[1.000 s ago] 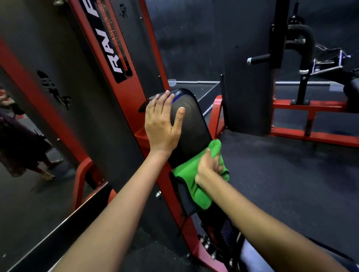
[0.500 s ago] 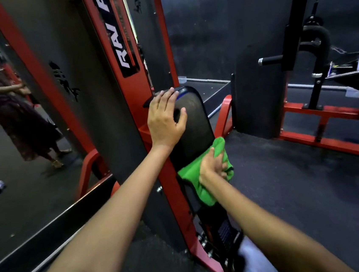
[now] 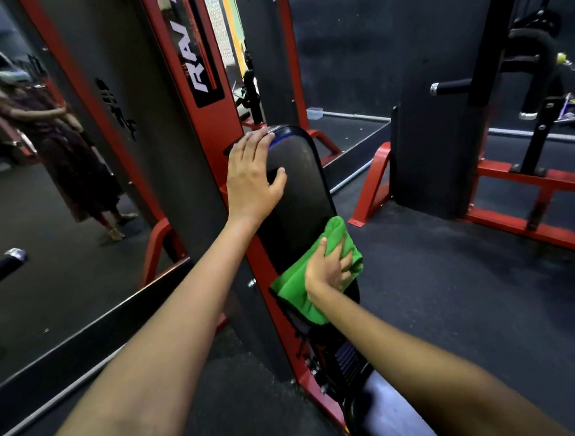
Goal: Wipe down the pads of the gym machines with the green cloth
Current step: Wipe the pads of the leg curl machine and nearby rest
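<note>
Meanwhile, a flat left hand (image 3: pixel 253 179) steadies the black pad (image 3: pixel 303 195) at 12 o'clock; the right hand (image 3: pixel 326 267) presses the green cloth (image 3: pixel 295 293) at 5 o'clock, fingers spread.

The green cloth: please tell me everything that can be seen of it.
The green cloth is bright green and looks soft, like microfibre. It is folded or bunched into thick layers, not spread flat. It lies against the lower part of the upright black back pad, and a corner hangs down on the left. The right hand presses it onto the pad with fingers spread over its upper part. The left hand does not touch it; that hand rests higher on the pad.
</note>
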Demonstrator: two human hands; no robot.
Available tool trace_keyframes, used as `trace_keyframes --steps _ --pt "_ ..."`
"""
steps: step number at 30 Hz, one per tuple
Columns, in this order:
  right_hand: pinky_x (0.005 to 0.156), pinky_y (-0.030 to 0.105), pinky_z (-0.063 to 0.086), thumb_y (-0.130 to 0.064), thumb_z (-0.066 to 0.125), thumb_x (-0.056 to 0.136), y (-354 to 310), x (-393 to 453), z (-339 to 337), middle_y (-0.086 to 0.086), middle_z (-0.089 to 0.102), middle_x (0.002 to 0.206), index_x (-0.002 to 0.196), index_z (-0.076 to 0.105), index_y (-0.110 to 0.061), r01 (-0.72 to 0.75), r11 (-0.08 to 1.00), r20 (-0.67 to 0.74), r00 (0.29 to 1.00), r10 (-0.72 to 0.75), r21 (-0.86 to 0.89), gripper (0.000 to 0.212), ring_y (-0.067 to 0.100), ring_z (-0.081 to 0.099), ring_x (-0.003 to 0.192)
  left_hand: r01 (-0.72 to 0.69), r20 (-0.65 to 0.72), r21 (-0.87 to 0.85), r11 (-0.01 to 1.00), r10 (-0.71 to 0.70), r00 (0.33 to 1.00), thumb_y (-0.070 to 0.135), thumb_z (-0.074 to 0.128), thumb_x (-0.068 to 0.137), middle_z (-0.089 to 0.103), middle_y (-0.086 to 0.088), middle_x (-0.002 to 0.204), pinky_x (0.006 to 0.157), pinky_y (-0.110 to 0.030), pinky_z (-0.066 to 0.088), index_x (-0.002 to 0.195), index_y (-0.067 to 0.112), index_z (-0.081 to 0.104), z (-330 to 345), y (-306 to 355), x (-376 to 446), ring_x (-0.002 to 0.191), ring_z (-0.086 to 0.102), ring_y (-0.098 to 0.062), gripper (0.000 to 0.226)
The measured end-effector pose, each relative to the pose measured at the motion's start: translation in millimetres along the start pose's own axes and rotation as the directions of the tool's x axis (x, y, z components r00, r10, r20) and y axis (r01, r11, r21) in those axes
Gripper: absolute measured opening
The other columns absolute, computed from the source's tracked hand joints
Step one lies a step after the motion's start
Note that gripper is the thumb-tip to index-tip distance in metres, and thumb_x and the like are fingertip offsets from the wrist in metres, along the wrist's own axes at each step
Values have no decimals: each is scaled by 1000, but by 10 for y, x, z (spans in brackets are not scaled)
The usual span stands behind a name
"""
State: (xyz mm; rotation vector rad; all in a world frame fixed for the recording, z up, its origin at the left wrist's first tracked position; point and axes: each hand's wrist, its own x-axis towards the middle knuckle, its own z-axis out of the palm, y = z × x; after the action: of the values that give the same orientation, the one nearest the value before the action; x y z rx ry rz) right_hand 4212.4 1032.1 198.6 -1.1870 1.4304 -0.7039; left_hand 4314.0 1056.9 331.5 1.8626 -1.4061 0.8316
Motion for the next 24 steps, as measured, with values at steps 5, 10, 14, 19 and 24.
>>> trace_keyframes --steps 5,10,14,19,24 --pt "110 52 20 -51 31 99 -752 -103 -63 2 6 160 150 17 -38 145 988 63 987 -148 42 55 35 18 139 33 2 19 999 -33 999 24 59 78 52 -6 136 114 -38 26 129 9 53 -9 47 16 129 43 -28 54" --pt "113 51 13 -48 39 96 -413 -228 -94 -3 1 161 149 11 -41 659 730 181 752 -634 -181 60 30 9 143 47 12 10 999 -48 999 25 60 79 50 -7 138 115 -35 23 131 9 52 -25 84 20 130 42 -28 55" --pt "113 40 16 -58 28 95 304 -108 -102 0 2 161 150 8 -37 400 892 175 913 -368 -210 63 32 11 144 36 65 169 985 -48 997 41 54 79 37 -12 149 115 -49 23 141 7 41 13 125 -118 137 29 -38 72" --pt "112 46 20 -47 34 99 98 -132 -96 5 1 161 150 10 -40 -25 999 190 982 16 46 57 40 14 142 -65 154 305 950 18 988 42 63 77 14 -16 157 115 -56 11 147 11 31 71 125 -556 141 2 -48 84" --pt "110 47 22 -46 40 98 -183 -166 -189 -2 3 160 149 16 -41 448 889 182 885 -428 -91 56 31 15 141 -29 178 258 966 -18 984 36 73 74 11 -19 157 119 -41 2 148 6 27 -23 125 -699 143 2 -43 92"
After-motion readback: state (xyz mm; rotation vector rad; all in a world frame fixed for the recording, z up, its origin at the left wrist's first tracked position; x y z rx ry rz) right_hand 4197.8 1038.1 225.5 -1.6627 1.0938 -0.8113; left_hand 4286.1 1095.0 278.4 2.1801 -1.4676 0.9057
